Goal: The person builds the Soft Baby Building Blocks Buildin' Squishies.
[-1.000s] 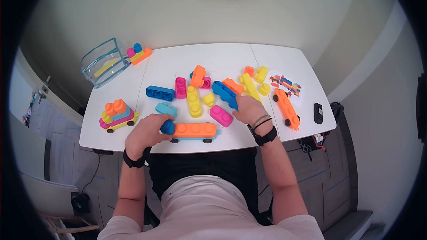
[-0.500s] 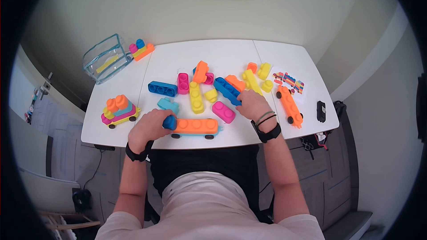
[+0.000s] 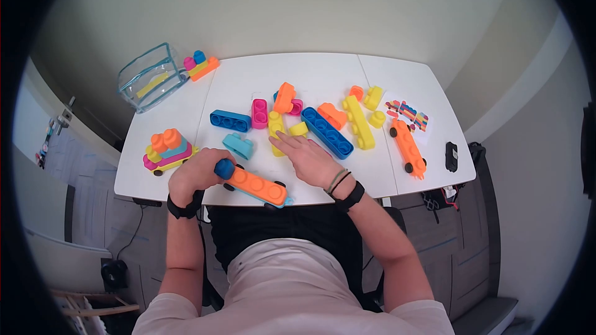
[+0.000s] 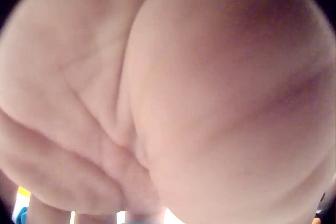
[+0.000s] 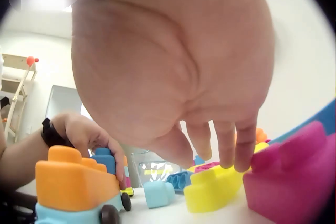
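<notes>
My left hand (image 3: 195,177) grips a small dark-blue block (image 3: 224,169) at the left end of a toy car. The car has a long orange block (image 3: 257,187) on a light-blue wheeled base (image 3: 288,201) and sits slantwise near the table's front edge. The left wrist view is nearly all palm (image 4: 173,87). My right hand (image 3: 310,160) reaches leftward with loosely straight fingers, holding nothing. Its fingertips are right at a yellow block (image 5: 210,190). Beneath this hand stands a pink block (image 5: 294,176), hidden in the head view.
Behind the hands lie a long blue block (image 3: 327,133), a turquoise block (image 3: 238,146) and a long yellow block (image 3: 359,123). A stacked car (image 3: 167,152) stands left, an orange car (image 3: 408,147) right beside a picture sheet (image 3: 406,114). A clear bag (image 3: 149,77) sits back left.
My right hand has let go of the long blue block and moved left over the pink block. The toy car has turned, its right end swinging towards me, with my left hand still at the blue block.
</notes>
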Tool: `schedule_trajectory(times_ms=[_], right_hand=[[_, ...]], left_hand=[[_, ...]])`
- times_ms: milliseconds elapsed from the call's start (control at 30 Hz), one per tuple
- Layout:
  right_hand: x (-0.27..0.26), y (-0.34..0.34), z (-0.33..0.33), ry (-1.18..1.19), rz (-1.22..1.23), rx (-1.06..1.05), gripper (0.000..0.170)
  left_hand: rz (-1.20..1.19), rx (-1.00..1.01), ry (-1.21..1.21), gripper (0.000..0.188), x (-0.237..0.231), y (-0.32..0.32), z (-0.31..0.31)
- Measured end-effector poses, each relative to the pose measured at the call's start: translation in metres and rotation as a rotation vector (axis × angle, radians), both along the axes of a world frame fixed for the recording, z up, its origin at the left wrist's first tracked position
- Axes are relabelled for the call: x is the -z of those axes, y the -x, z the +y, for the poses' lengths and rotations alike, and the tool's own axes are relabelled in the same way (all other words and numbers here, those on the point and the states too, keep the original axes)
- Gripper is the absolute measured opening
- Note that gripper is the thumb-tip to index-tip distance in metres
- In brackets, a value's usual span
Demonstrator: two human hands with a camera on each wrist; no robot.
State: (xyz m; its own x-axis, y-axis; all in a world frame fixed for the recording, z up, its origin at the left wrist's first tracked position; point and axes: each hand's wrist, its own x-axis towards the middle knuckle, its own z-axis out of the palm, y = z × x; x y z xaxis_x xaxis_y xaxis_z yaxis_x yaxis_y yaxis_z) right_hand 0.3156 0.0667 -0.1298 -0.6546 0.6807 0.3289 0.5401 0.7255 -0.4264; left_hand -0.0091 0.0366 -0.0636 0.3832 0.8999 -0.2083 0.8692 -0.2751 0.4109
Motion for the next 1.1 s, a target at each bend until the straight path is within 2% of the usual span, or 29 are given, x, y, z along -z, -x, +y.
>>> schedule_trajectory(times_ms=[33, 133, 167, 233, 267, 333, 367, 433, 533, 667, 767, 833, 967, 1100], right_hand=[[0.002, 0.001, -0.001, -0.065, -0.087, 0.026, 0.072], [0.005, 0.0, -0.001, -0.043, -0.185, 0.033, 0.063], [0.005, 0.001, -0.002, -0.042, -0.184, 0.033, 0.063], [0.002, 0.001, -0.003, -0.034, -0.158, 0.058, 0.049], [0.001, 0.002, -0.004, -0.034, -0.157, 0.058, 0.049], [-0.002, 0.004, -0.005, 0.016, -0.084, 0.086, 0.034], [-0.003, 0.005, -0.007, 0.016, -0.081, 0.088, 0.034], [-0.006, 0.006, -0.01, 0.034, -0.082, 0.145, 0.021], [-0.001, 0.009, -0.009, 0.026, -0.049, 0.194, 0.014], [-0.014, 0.005, -0.009, 0.095, 0.013, 0.176, 0.013], [-0.035, -0.005, -0.013, 0.085, 0.09, 0.172, 0.018], [-0.057, -0.013, -0.02, 0.092, 0.136, 0.152, 0.023], [-0.086, -0.024, -0.035, 0.035, 0.091, 0.135, 0.022], [-0.091, -0.029, -0.049, 0.031, -0.021, 0.094, 0.023]], left_hand=[[-0.003, 0.0, -0.002, 0.055, -0.002, 0.0, 0.0], [-0.007, -0.007, -0.003, 0.053, -0.006, -0.003, -0.002], [-0.007, -0.01, -0.003, 0.05, -0.006, -0.003, -0.003], [-0.007, -0.009, -0.002, 0.05, -0.004, -0.002, -0.002], [-0.007, -0.008, -0.002, 0.05, -0.003, -0.002, -0.001], [-0.003, -0.008, 0.004, 0.052, -0.002, -0.001, -0.001], [-0.001, -0.008, 0.011, 0.055, -0.002, -0.001, -0.001], [0.011, -0.014, 0.004, 0.055, -0.007, -0.007, -0.004], [0.007, 0.007, -0.01, 0.055, -0.004, -0.006, -0.002], [-0.029, 0.073, -0.048, 0.055, -0.004, -0.01, 0.0], [-0.057, 0.143, -0.152, 0.053, -0.008, -0.015, -0.002], [-0.095, 0.122, -0.132, 0.052, -0.004, -0.02, 0.001], [-0.188, 0.116, -0.141, 0.049, 0.005, -0.026, 0.003], [-0.183, 0.096, -0.104, 0.05, 0.003, -0.033, 0.0]])
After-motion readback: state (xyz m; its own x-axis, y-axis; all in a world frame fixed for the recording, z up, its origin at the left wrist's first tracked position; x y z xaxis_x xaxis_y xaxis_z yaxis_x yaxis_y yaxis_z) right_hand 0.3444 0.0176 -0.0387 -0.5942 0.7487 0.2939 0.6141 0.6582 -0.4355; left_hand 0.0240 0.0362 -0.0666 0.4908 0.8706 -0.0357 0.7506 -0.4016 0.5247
